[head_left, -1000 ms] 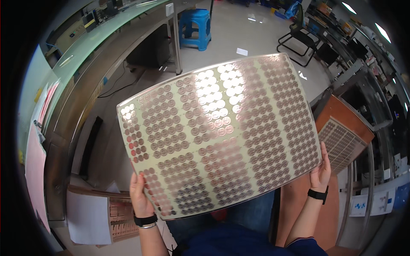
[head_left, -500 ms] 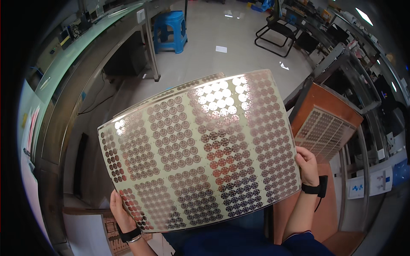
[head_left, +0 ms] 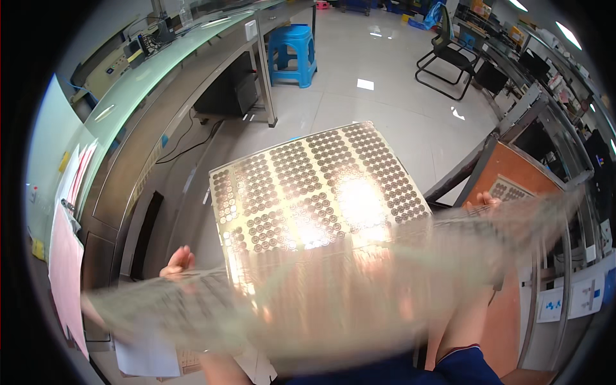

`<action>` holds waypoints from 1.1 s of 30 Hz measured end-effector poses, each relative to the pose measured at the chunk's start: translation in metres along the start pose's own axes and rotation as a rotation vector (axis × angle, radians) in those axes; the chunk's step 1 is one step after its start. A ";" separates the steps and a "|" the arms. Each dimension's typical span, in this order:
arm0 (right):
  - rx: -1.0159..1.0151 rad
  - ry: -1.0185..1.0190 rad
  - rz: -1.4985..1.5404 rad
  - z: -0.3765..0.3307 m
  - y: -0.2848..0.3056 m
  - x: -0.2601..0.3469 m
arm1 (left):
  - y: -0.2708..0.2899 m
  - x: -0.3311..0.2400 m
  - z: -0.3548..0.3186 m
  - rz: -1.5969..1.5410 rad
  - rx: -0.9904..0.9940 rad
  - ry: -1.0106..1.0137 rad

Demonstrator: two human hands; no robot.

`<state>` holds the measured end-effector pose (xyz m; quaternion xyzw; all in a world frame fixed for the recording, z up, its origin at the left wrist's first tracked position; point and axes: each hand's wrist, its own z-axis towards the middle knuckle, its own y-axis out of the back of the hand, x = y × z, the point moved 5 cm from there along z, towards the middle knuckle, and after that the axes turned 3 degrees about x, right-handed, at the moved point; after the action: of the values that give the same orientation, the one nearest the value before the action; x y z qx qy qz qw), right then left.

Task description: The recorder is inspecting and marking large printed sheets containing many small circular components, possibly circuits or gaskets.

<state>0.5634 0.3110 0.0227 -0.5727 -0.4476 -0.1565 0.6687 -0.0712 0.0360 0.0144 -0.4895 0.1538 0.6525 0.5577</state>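
A person holds a large thin sheet (head_left: pixel 314 192) covered in grids of small round discs, out in front of the body above the floor (head_left: pixel 385 96). The far half is sharp and catches glare; the near half is a wide blur. The left hand (head_left: pixel 176 262) grips the left edge, fingers (head_left: pixel 185 255) curled on it. The right hand (head_left: pixel 481 204) pinches the right edge. A blue stool (head_left: pixel 294 52) and a black chair (head_left: pixel 449 58) stand well beyond. A long surface (head_left: pixel 154 77) runs along the left.
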 end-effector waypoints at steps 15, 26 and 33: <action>-0.273 -0.055 0.120 -0.028 -0.126 -0.099 | -0.045 0.022 -0.034 -0.876 -0.004 0.530; -0.111 0.115 0.261 -0.011 -0.138 -0.163 | -0.153 0.037 -0.048 -0.824 -0.173 0.401; 0.006 0.016 0.114 -0.030 -0.182 -0.176 | -0.158 0.043 -0.057 -0.491 -0.224 0.593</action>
<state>0.3479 0.1773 0.0016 -0.5941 -0.4094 -0.1212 0.6818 0.0990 0.0704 0.0074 -0.7365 0.1144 0.3429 0.5717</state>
